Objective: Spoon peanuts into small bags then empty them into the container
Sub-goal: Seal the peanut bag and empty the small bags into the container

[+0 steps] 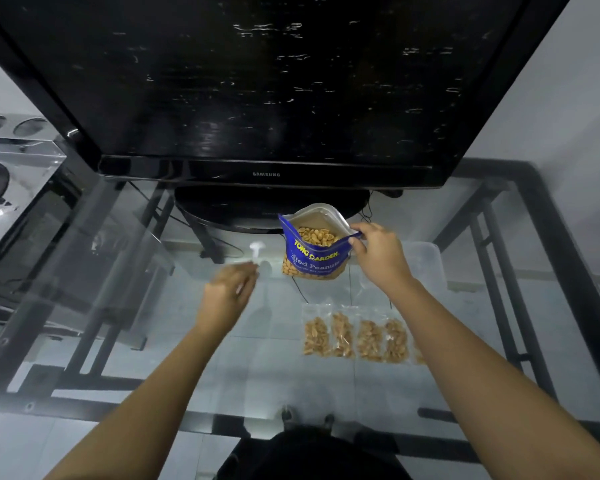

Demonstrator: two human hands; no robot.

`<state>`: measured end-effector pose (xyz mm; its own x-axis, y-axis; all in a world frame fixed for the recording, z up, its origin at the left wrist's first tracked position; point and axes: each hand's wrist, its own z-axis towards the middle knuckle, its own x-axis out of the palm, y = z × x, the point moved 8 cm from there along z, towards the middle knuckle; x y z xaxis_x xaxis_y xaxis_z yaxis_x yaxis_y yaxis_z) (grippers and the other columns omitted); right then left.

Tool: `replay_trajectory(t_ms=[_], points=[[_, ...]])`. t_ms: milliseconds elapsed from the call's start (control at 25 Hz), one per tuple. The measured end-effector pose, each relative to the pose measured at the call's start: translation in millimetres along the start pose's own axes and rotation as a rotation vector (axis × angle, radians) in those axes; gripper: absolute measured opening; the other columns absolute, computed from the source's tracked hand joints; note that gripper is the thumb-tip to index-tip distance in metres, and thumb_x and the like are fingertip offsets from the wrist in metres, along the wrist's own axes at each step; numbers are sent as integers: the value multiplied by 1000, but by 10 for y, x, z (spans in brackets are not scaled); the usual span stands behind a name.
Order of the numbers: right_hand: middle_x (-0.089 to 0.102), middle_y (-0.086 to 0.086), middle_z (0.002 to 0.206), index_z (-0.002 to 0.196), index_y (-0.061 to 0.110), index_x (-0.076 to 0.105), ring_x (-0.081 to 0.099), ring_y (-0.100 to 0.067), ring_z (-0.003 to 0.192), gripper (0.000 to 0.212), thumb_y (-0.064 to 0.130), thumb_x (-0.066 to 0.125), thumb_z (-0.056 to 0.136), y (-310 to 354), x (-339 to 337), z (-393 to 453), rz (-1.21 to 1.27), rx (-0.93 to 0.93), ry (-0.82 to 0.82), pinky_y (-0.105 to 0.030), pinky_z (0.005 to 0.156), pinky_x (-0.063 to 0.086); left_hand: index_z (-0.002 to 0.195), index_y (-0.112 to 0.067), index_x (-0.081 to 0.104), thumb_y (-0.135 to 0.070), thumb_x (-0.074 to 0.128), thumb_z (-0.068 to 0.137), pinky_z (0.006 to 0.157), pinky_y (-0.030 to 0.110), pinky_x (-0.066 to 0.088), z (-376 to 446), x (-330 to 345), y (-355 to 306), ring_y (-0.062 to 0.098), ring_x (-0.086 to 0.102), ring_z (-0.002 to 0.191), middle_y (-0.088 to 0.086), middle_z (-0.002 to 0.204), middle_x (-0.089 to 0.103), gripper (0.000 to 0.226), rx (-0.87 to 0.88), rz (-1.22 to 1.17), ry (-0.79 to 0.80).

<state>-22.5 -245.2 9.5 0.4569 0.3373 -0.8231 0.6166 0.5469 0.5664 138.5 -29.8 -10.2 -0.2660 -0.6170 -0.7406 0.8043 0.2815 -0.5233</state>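
Peanut pouch (314, 251) rim pinched by right hand (378, 254); left hand (227, 292) grips spoon (255, 252).

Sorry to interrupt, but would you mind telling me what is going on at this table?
A person is portioning peanuts. The right hand holds the blue peanut bag open by its rim, while the left hand, blurred, holds a white spoon beside it. Several filled small bags lie on the glass table; a clear container sits behind.
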Motion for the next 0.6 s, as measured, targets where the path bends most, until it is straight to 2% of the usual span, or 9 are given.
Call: replay_trajectory(t_ms=[40,120,200,320,400,480,520,600], points=[[63,-11,113,119,8,58,59,-25,100,29,15,53,91,-2,1,1,4,5,-1,-27,78,44,90,-3,72,-23,51,86,72,27,49,-139,155,34,22,68,77,12,89,73,30,69,56,66],[62,-10,113,120,9,58,59,-24,100,30,16,52,92,2,8,-3,8,11,1,-25,76,42,92,-2,72,-23,49,84,68,31,56,-360,351,172,28,68,78,15,90,72,33,83,129,148],[63,-10,113,120,9,58,58,-24,99,29,16,52,92,5,4,-9,2,12,-6,-25,75,42,93,-1,71,-23,49,83,64,33,58,-521,489,263,30,68,78,16,91,71,34,85,150,226],[63,-9,113,119,9,59,58,-23,99,28,16,52,92,8,-1,-17,-3,11,-12,-25,76,43,97,2,69,-15,61,76,66,38,59,-699,660,336,32,69,79,18,92,70,28,122,152,395],[62,-9,113,119,9,59,58,-22,99,28,16,52,92,17,-6,-17,-5,8,-12,-24,75,41,99,3,68,-14,65,73,65,43,59,-776,684,356,33,69,81,19,94,69,31,122,148,452],[62,-10,113,119,9,58,58,-22,99,28,16,52,92,14,-16,-16,-6,2,-11,-24,75,40,102,3,68,-29,58,80,72,43,59,-667,603,331,33,68,85,19,98,69,40,71,135,422],[62,-10,113,119,9,58,58,-22,99,29,16,52,92,10,-23,-17,-7,-3,-6,-23,75,40,104,3,67,-34,53,81,77,38,58,-480,506,301,33,68,88,20,100,68,46,23,109,353],[61,-9,116,121,9,57,58,-23,102,31,18,55,91,5,-29,-12,-13,-31,16,-25,78,41,113,2,62,-33,55,82,85,32,50,83,265,182,35,65,95,20,110,65,47,-48,26,184]])
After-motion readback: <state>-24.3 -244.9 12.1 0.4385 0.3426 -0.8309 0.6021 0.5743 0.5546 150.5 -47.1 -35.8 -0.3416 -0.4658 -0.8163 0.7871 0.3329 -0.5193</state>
